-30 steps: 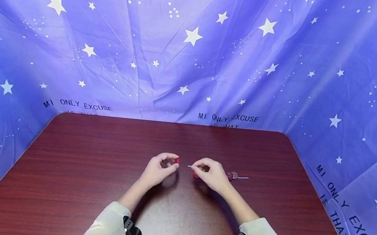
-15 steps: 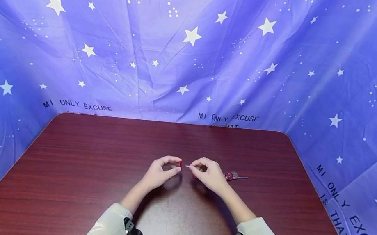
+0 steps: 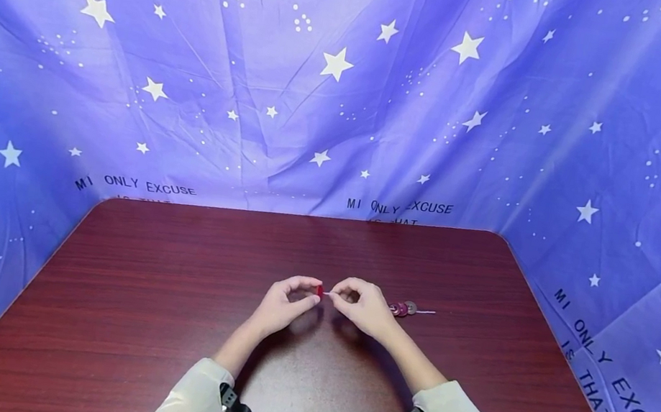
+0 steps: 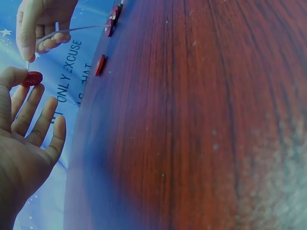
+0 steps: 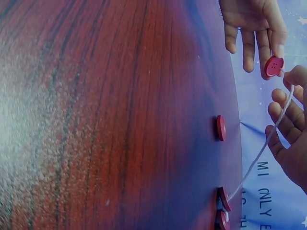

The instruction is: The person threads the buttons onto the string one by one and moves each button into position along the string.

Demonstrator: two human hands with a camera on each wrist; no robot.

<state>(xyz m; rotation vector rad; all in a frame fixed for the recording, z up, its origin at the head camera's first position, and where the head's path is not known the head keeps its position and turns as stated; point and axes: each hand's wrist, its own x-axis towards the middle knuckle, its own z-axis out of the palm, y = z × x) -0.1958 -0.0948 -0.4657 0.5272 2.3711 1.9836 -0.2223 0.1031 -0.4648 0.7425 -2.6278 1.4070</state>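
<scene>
My left hand pinches a red four-hole button between thumb and fingertips, its other fingers spread in the wrist views. Close by on the right, my right hand pinches a pale string near its end, and the tip is right at the button's face. From the right hand the string sags back to dark red buttons on the table. A separate red button lies between them and the hands; the right hand hides it in the head view.
Beyond the right hand, a grey-brown button sits by the dark red ones, and the string's other end sticks out to the right. The dark wood table meets a blue star-print curtain at its back and sides.
My left hand has moved right with the red button, closing the gap to the string's tip. The right hand has shifted slightly left.
</scene>
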